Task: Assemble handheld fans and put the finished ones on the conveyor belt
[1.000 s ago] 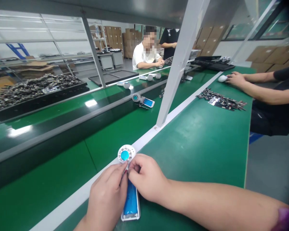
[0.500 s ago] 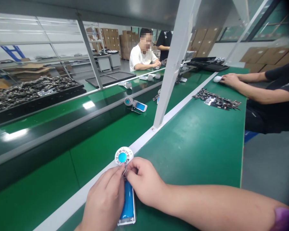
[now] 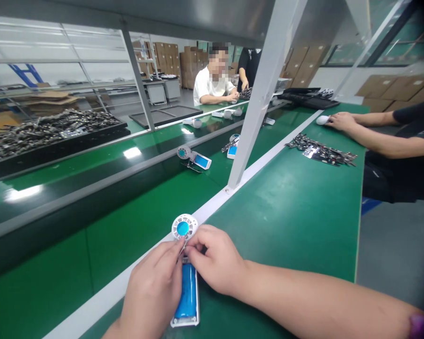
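Observation:
A small white fan part lies on the green bench in front of me: a round white head with a blue centre [image 3: 184, 226] and a white handle shell holding a blue battery [image 3: 186, 294]. My left hand [image 3: 151, 294] and my right hand [image 3: 217, 261] meet just below the round head. Both pinch thin wires [image 3: 182, 248] at the neck of the part. The fingers of both hands are closed.
A green conveyor belt [image 3: 127, 207] runs on my left, carrying another fan part [image 3: 193, 157]. A white post [image 3: 254, 103] stands ahead. A pile of small dark parts [image 3: 321, 149] lies by a co-worker's arm [image 3: 381, 141] on the right. A black tray of parts [image 3: 49, 132] sits far left.
The fan part on the belt has drifted towards me and to the left. My hands stay pinched at the neck of the part; the view has shifted slightly.

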`<state>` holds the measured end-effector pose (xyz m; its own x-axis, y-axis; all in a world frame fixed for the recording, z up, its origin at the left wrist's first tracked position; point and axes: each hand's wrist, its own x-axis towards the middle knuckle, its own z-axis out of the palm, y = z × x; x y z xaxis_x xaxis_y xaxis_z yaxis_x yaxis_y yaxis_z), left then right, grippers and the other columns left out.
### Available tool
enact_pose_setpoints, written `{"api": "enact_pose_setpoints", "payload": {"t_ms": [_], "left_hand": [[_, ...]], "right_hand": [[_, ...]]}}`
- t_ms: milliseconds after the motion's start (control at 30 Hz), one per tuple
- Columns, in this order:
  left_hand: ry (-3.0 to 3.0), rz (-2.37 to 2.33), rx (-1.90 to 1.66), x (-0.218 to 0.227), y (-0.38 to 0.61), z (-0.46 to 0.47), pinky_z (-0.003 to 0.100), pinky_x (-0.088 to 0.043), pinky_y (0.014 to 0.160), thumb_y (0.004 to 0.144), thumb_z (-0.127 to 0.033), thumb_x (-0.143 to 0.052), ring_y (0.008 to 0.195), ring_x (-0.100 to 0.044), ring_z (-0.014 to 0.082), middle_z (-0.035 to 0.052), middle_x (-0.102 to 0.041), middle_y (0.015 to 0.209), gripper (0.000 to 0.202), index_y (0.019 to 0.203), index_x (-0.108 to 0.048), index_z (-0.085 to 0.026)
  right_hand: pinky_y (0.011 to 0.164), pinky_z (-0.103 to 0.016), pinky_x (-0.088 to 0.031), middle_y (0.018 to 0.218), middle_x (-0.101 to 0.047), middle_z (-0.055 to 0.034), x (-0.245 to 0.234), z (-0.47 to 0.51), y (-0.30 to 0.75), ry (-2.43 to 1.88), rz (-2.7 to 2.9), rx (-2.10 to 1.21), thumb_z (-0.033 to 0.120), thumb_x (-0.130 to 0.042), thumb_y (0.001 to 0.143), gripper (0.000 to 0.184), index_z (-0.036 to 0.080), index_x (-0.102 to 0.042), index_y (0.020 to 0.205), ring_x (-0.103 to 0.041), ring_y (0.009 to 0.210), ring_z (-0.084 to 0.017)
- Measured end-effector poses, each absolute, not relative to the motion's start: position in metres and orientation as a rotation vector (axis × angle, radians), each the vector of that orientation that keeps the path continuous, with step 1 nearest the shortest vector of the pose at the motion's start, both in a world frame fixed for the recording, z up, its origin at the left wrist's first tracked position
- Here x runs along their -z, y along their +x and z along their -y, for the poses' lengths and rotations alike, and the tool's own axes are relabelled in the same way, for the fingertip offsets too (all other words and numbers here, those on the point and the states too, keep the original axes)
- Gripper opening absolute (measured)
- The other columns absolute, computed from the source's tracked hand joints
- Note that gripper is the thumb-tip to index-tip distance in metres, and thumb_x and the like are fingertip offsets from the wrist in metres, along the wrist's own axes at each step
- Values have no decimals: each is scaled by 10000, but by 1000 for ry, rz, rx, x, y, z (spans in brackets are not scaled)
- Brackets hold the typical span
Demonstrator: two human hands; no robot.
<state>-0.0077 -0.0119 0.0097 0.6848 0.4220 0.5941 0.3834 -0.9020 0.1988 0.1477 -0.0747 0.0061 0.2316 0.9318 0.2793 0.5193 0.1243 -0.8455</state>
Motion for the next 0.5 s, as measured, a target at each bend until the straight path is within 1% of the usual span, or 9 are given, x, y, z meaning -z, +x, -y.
{"api": "enact_pose_setpoints", "payload": {"t_ms": [167, 267, 333, 400, 500], "left_hand": [[2793, -647, -984, -10, -9, 10, 266, -577, 780, 896, -129, -506, 825, -679, 163, 71, -714, 945, 227, 1013, -700, -148], [2676, -639, -950, -12, -7, 9, 261, -581, 751, 901, -147, -489, 808, -684, 160, 63, -717, 928, 269, 1055, -707, -181], [2512, -701, -883, -14, -5, 10, 250, -579, 728, 907, -172, -481, 802, -688, 155, 57, -723, 936, 282, 1055, -719, -215], [2282, -828, -806, -17, -3, 7, 249, -578, 704, 894, -204, -504, 782, -695, 158, 51, -733, 936, 258, 987, -743, -237], [1876, -1036, -776, -18, -6, -11, 284, -586, 701, 803, -224, -599, 772, -716, 193, 52, -752, 915, 192, 924, -748, -221]], "right_hand": [[722, -269, -398, 728, -627, 11, -3, 74, 149, -1505, 1506, -487, 98, -579, 795, 135, 182, -595, 691, -570, 743, -138], [720, -273, -399, 725, -615, 9, -3, 73, 147, -1530, 1500, -479, 93, -576, 792, 144, 179, -578, 676, -567, 734, -139], [717, -274, -405, 721, -606, 10, -3, 71, 145, -1561, 1464, -482, 96, -581, 786, 139, 179, -577, 675, -562, 722, -139], [719, -275, -419, 736, -607, 5, -4, 69, 142, -1575, 1417, -486, 101, -584, 784, 126, 181, -591, 687, -566, 731, -144], [741, -282, -454, 795, -619, -14, -3, 64, 143, -1563, 1363, -508, 97, -581, 768, 103, 187, -632, 769, -589, 773, -159]]}}
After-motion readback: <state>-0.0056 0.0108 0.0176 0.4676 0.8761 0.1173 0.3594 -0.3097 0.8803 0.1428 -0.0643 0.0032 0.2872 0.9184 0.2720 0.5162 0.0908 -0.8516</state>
